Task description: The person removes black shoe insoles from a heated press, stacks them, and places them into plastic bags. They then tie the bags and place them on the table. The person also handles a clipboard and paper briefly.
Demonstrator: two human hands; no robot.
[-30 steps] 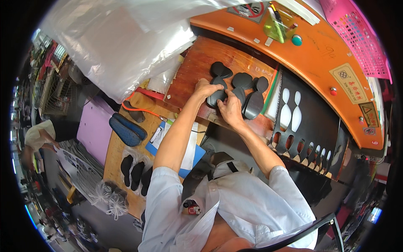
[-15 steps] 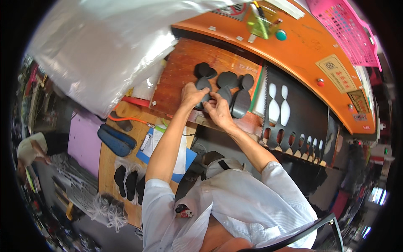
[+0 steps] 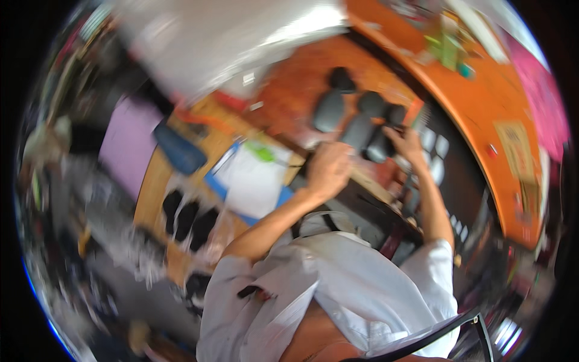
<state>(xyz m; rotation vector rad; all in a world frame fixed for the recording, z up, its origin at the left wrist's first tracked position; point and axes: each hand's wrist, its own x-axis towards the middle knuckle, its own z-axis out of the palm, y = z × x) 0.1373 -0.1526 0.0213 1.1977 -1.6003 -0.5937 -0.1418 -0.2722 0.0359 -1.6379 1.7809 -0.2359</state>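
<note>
Black insole-shaped pieces (image 3: 329, 110) lie in several stacks on the reddish-brown board (image 3: 289, 78). My right hand (image 3: 408, 146) is at the rightmost black insole stack (image 3: 381, 145), its thumb and fingers closed about the narrow middle. My left hand (image 3: 330, 171) hovers by the board's front edge, below the stacks and apart from them. Its fingers look bent, but motion smears them, and whether they hold anything is hidden.
Clear plastic sheeting (image 3: 241, 36) covers the far left. An orange ledge (image 3: 458, 108) curves along the right, with a pink basket (image 3: 531, 90) beyond. Papers on a blue clipboard (image 3: 256, 187), a dark blue insole pair (image 3: 180, 149) and bagged black pieces (image 3: 187, 217) lie at left.
My hands have parted from the left stack. The right has gone to the rightmost stack, the left has drawn back toward me. The view has turned and blurred.
</note>
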